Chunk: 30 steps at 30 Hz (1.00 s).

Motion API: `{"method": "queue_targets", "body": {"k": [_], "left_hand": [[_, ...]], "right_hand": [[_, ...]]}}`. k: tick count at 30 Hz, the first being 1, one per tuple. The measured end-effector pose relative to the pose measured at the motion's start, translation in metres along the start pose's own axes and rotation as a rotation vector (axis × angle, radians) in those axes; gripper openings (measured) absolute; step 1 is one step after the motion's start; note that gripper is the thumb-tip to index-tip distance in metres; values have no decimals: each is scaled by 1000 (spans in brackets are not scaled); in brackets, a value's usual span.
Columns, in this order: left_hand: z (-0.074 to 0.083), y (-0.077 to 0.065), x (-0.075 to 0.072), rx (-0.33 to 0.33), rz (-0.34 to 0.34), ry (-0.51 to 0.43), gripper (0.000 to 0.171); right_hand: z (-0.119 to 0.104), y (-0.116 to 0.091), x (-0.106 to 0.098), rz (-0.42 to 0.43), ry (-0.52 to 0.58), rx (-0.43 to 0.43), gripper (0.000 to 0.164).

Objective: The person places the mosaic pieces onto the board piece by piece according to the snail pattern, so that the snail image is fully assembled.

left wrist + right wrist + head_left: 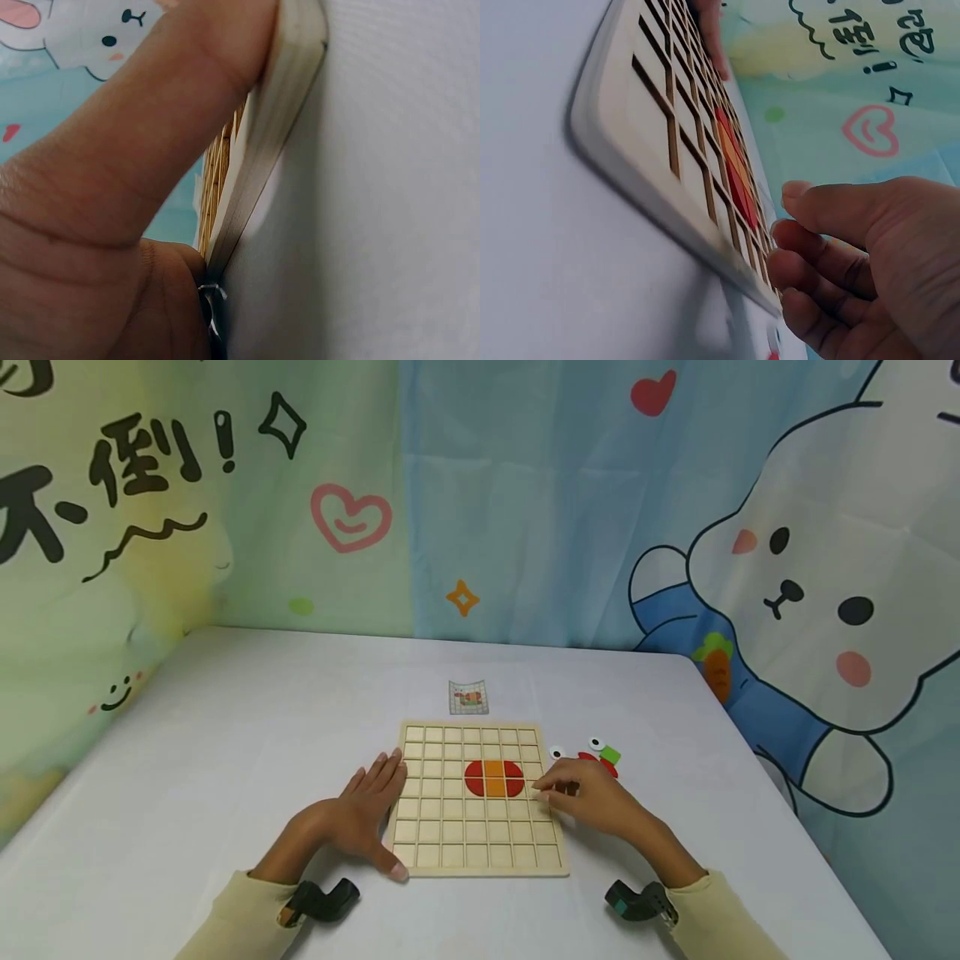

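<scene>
A square wooden grid board lies flat on the table. Near its upper middle, orange pieces sit between red rounded pieces, together forming an oval. My left hand rests along the board's left side, fingers straight and thumb at the near corner; the left wrist view has that thumb against the board's edge. Over the right edge of the board hovers my right hand, fingers loosely bent. In the right wrist view, no piece shows between its thumb and fingers.
Just beyond the right hand lie loose pieces: two round eyes, a green piece and red pieces, partly hidden by the hand. A small card with a grid picture lies behind the board. A printed curtain hangs behind the white table.
</scene>
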<state>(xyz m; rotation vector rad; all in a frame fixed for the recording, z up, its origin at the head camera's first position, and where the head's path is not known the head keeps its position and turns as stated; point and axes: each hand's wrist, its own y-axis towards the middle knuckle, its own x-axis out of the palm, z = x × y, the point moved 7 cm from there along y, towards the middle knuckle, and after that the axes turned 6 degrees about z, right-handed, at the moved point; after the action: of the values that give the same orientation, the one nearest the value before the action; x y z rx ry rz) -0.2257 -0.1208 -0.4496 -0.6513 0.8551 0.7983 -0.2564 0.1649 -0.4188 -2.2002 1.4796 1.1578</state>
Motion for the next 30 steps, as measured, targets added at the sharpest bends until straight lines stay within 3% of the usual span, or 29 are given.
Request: {"method": "queue_targets", "body": {"k": [16, 30], "left_hand": [[0, 0, 0, -4, 2, 9, 139], [3, -2, -2, 6, 5, -2, 138]], "right_hand": [[29, -35, -35, 9, -111, 111, 19], [44, -41, -33, -49, -164, 177, 31]]}}
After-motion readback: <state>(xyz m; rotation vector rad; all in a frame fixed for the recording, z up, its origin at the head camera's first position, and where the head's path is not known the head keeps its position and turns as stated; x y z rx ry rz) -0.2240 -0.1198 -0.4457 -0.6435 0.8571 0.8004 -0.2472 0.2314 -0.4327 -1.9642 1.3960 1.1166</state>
